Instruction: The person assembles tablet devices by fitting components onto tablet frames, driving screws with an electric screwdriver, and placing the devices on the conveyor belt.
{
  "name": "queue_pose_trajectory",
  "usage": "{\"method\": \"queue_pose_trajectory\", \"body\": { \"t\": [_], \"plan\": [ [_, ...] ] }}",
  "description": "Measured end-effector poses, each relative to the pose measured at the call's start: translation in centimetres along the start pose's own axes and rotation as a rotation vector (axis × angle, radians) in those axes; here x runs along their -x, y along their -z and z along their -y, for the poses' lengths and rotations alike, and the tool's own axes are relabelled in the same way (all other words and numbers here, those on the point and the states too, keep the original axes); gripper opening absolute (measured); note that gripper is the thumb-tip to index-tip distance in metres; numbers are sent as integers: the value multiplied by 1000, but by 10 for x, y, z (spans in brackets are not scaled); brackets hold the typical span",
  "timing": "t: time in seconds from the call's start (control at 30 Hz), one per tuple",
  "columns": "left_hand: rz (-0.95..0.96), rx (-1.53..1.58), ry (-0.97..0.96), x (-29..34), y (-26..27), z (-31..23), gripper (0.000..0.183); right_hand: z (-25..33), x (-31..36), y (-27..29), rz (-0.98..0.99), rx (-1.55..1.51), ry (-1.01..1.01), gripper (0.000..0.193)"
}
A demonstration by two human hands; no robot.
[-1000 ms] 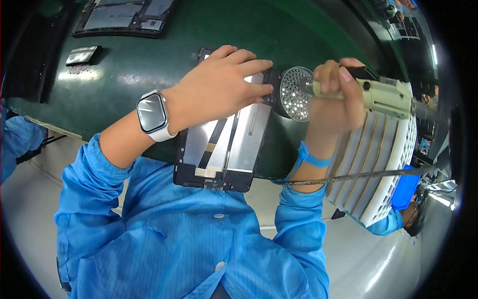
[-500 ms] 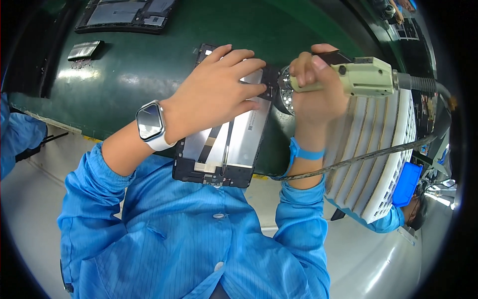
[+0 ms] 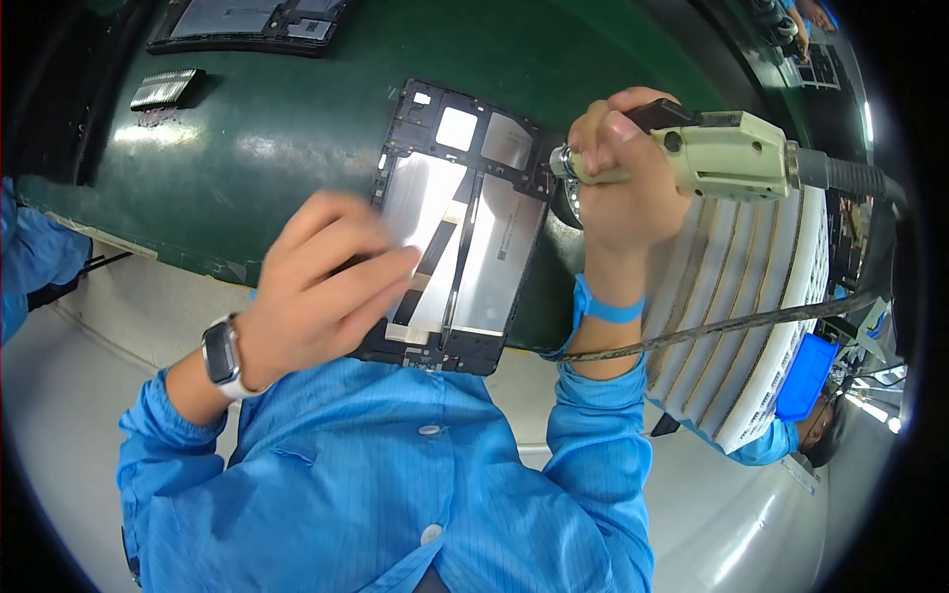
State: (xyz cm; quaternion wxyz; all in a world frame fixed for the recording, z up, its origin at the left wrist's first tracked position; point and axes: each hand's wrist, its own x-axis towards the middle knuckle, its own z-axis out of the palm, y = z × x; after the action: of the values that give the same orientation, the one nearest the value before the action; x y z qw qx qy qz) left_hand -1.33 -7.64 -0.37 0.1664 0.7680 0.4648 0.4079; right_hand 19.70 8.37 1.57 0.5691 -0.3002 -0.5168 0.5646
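An opened tablet [image 3: 494,257] lies on the green bench in front of me, with a black frame and silver panels inside. My right hand [image 3: 628,178] is wrapped round a pale green electric screwdriver [image 3: 736,158], held almost level. Its metal nose points left, close to the tablet's upper right edge; the bit's tip is too small to make out. Under that nose, a round metal piece [image 3: 565,203] is mostly hidden. Over the tablet's lower left edge is my left hand [image 3: 331,282], smeared by motion, its fingers partly stretched and apart, with nothing visible in them.
A stack of white trays [image 3: 732,306] stands right of my forearm, with the screwdriver's cable [image 3: 712,326] crossing before it. Another opened device [image 3: 247,25] lies at the far left, near a small ribbed metal block [image 3: 166,89]. Beyond the trays are a blue bin [image 3: 808,378] and another person's sleeve [image 3: 766,445].
My left hand has come off the tablet's upper part and moved down and left, uncovering the upper frame. The right hand with the screwdriver has barely shifted.
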Motion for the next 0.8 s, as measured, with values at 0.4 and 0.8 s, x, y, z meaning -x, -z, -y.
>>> {"method": "queue_pose_trajectory", "body": {
  "t": [0.4, 0.8],
  "plan": [
    [320, 703, 883, 67, 7, -34, 97, 0, -3, 9, 144, -58, -67, 20],
    [-76, 1140, 1061, -6, 67, 8, 81, 29, -23, 48, -135, -108, 196, 25]
  ]
}}
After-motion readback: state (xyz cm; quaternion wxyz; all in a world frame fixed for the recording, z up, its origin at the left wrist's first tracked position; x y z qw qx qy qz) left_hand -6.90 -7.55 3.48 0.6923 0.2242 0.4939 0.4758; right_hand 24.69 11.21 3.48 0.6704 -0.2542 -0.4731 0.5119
